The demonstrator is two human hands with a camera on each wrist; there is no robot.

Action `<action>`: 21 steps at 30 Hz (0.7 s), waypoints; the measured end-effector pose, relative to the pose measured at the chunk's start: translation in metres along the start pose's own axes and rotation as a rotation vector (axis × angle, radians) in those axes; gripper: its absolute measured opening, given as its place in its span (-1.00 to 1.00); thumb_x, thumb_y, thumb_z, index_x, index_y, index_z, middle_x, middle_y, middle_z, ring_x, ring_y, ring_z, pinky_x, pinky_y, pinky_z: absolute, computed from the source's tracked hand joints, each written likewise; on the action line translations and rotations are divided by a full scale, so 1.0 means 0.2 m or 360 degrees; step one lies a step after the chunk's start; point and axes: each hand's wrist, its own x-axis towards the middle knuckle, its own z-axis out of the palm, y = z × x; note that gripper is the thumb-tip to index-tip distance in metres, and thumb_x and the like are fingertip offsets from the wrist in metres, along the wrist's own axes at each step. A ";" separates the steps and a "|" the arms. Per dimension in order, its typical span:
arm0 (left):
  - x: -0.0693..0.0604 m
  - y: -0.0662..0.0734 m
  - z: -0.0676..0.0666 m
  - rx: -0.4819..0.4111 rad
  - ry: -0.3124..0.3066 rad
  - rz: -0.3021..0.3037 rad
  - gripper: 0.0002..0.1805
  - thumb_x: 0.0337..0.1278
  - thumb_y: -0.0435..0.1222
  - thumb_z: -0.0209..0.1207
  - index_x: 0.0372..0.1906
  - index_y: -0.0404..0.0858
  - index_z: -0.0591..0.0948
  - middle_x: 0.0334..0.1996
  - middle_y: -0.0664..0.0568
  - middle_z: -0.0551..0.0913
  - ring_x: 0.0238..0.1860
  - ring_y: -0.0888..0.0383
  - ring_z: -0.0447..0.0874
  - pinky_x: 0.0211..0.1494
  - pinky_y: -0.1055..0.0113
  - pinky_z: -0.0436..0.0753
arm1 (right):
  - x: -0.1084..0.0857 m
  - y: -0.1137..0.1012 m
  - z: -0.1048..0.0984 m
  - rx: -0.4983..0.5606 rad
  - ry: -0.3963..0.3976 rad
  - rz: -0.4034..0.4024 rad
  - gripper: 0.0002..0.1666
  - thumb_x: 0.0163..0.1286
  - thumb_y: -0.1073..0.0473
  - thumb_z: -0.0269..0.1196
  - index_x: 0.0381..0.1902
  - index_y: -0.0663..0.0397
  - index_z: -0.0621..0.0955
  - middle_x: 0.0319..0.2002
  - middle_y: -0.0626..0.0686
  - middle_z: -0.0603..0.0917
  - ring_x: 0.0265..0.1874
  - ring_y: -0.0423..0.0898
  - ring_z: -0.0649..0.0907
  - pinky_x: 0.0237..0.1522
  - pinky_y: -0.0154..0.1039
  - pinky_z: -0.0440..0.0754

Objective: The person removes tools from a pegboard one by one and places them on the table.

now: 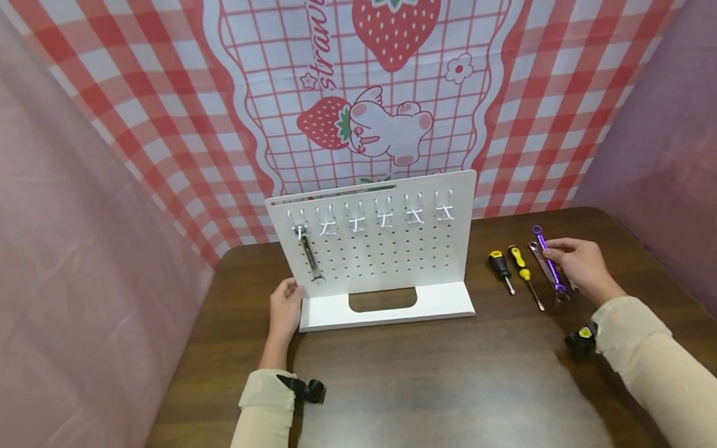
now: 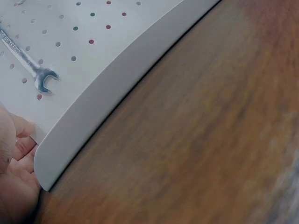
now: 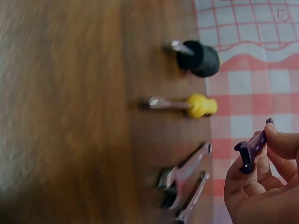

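My right hand [image 1: 580, 265] pinches a purple combination wrench [image 1: 552, 266] between thumb and fingers, held up off the table. In the right wrist view the wrench's open-jaw end [image 3: 247, 156] points toward the camera. Under it on the table lie two more wrenches [image 3: 189, 175], partly covered in the head view. My left hand [image 1: 285, 307] grips the lower left edge of a white pegboard stand [image 1: 389, 256]; some fingers are hidden behind the edge. From the board's leftmost hook hangs a silver combination wrench [image 1: 309, 255], its open-jaw end [image 2: 45, 80] downward.
Several more white hooks [image 1: 384, 216] line the board's upper part. Right of the stand lie a stubby black-and-yellow screwdriver [image 1: 499, 266] and a longer yellow-and-black screwdriver [image 1: 521, 266]. A checked strawberry cloth [image 1: 526, 112] hangs behind the brown table [image 1: 447, 386].
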 end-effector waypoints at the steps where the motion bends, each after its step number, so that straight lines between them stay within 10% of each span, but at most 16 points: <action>1: 0.00 0.00 0.00 0.0004 0.0002 0.0005 -0.74 0.41 -0.38 0.08 0.06 -0.44 0.60 -0.10 -0.27 0.64 -0.10 -0.01 0.55 -0.08 0.29 0.53 | 0.00 0.02 0.00 -0.0006 0.0001 0.0001 -0.54 0.53 0.15 0.18 0.17 0.45 0.56 -0.33 -0.07 0.71 -0.47 -0.23 0.55 -0.48 -0.26 0.59; 15: 0.00 0.01 0.00 0.0009 0.0003 -0.0001 -0.70 0.41 -0.38 0.08 0.10 -0.48 0.57 -0.03 -0.34 0.62 0.00 -0.13 0.56 0.10 0.04 0.53 | 0.06 0.15 -0.06 -0.0126 0.0058 0.0038 -0.55 0.49 0.20 0.18 0.12 0.52 0.57 -0.24 0.10 0.75 -0.42 -0.38 0.51 -0.45 -0.39 0.55; 21: -0.01 0.01 0.00 0.0016 0.0000 0.0025 -0.70 0.41 -0.40 0.07 0.10 -0.51 0.56 -0.06 -0.35 0.62 -0.02 -0.13 0.55 0.06 0.07 0.53 | 0.06 0.20 -0.10 -0.0361 0.0069 0.0108 -0.54 0.51 0.15 0.15 0.10 0.51 0.58 0.06 0.49 0.59 -0.16 0.13 0.59 -0.32 -0.28 0.49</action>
